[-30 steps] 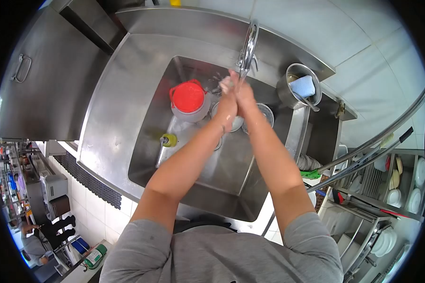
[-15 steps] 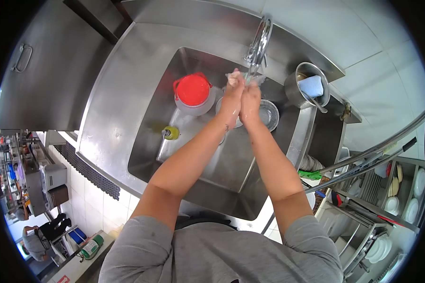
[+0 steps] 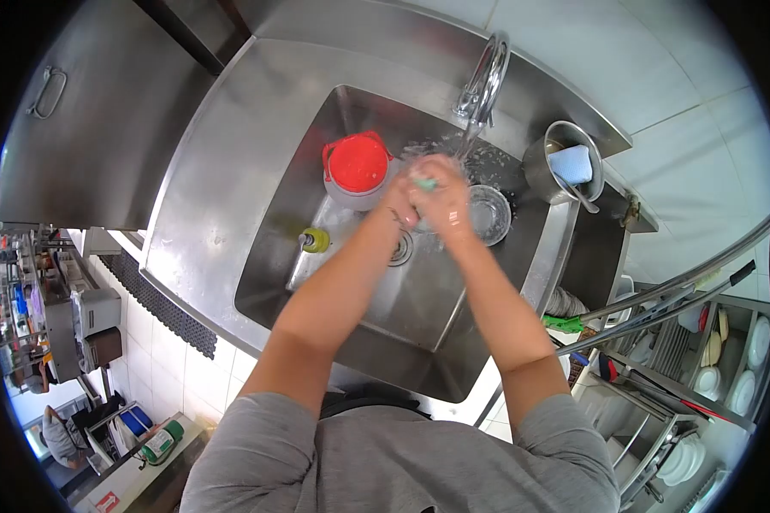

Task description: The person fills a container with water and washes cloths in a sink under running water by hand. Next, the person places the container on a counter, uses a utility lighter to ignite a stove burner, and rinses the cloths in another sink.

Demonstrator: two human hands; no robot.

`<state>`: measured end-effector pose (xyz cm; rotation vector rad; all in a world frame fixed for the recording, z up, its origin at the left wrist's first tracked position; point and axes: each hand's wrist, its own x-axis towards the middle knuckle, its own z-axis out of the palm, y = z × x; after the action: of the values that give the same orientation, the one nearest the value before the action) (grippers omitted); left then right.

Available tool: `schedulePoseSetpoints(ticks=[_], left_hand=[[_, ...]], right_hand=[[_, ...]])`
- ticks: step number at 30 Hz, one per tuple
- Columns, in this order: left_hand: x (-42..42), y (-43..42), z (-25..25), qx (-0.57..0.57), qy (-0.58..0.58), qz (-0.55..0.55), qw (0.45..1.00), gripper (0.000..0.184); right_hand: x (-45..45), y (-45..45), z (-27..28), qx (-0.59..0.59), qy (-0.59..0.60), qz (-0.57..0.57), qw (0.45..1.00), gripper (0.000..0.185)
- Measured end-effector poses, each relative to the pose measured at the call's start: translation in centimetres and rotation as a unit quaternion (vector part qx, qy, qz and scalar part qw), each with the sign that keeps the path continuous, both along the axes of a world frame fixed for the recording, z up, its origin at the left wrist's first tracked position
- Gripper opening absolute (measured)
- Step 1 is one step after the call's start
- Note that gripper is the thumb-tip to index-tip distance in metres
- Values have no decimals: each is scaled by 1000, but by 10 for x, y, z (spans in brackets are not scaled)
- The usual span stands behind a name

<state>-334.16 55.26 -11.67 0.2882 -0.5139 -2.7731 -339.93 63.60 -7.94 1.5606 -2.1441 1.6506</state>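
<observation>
Under the running tap [image 3: 488,77], my left hand [image 3: 401,201] and my right hand [image 3: 443,201] are pressed together over the steel sink [image 3: 385,308]. A small green thing [image 3: 424,183] shows between them, too blurred to name. Both hands are closed around it, wet and partly smeared by motion. Water splashes about the fingers. Just right of my right hand lies a round clear or metal bowl [image 3: 488,215] in the sink. A tub with a red lid [image 3: 358,163] stands to the left of my hands.
A yellow-green bottle [image 3: 316,240] is at the sink's left. A steel pot [image 3: 536,171] holding a blue sponge [image 3: 571,164] and a utensil stands right of the tap. Hoses [image 3: 684,272] cross the right side. Another person [image 3: 61,438] is far off at lower left.
My hands have come together more tightly and turned, with the green thing now showing between them. More water splashes around them. The view has shifted slightly.
</observation>
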Motion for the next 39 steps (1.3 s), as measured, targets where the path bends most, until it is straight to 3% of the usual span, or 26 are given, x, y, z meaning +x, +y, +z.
schedulePoseSetpoints(ticks=[1,2,3,4,5,7,8,11,12,14,16,17,19,20,23,26,29,32,35,38,39], left_hand=[[-4,17,15,34,128,-30,991,22],[-9,30,31,205,-106,69,971,23],[-6,31,24,109,-170,26,979,23],[-2,30,15,10,-230,-17,973,22],[0,28,6,-89,-286,-58,952,22],[7,31,24,-190,-294,-79,934,23],[8,30,32,-240,-296,-86,921,24],[1,10,8,-74,-335,-55,938,23],[-3,12,-4,-15,-220,-36,975,23],[-13,21,-22,102,20,3,995,25],[-10,29,11,-44,-187,7,981,28],[-10,30,26,-120,-286,10,951,31],[-3,21,33,-207,-330,-59,919,36],[1,15,34,-249,-349,-93,898,39],[22,-2,32,-157,-249,-151,944,37],[31,-11,-3,-181,-272,-135,935,30],[29,-18,-47,-121,-289,-25,949,26],[26,-16,-21,-53,-240,26,969,26],[17,-25,-19,-51,-201,75,975,27],[9,-16,22,83,-197,5,977,31],[-5,-6,-1,57,-18,21,998,30]], right_hand=[[5,-7,2,-20,-2,-40,999,19],[7,-13,2,-39,-5,-80,996,18],[7,-16,2,-57,-8,-121,991,19],[-3,-10,1,23,-93,-122,988,15],[-16,-6,-3,29,-222,-105,969,15],[-38,-1,-19,35,-468,-67,880,17],[-42,1,-25,65,-440,-93,891,22],[-10,-1,-12,8,-190,-87,978,20],[3,-6,-15,-59,-120,-26,991,22],[5,-7,-11,-29,-7,-83,996,21],[-3,-9,-14,-40,57,-164,984,24],[-10,-8,-6,-7,-68,-167,984,23],[-21,-1,18,58,-314,-165,933,21],[-38,-1,-16,72,-259,-157,950,22],[-44,8,12,110,-151,-44,981,25],[-39,8,19,92,-127,70,985,26],[-37,7,34,90,59,39,993,28],[-43,8,35,147,118,-4,982,29],[-39,11,35,114,-175,-5,978,28],[-25,4,20,65,-313,29,947,26],[-11,-1,22,53,-175,18,983,26]])
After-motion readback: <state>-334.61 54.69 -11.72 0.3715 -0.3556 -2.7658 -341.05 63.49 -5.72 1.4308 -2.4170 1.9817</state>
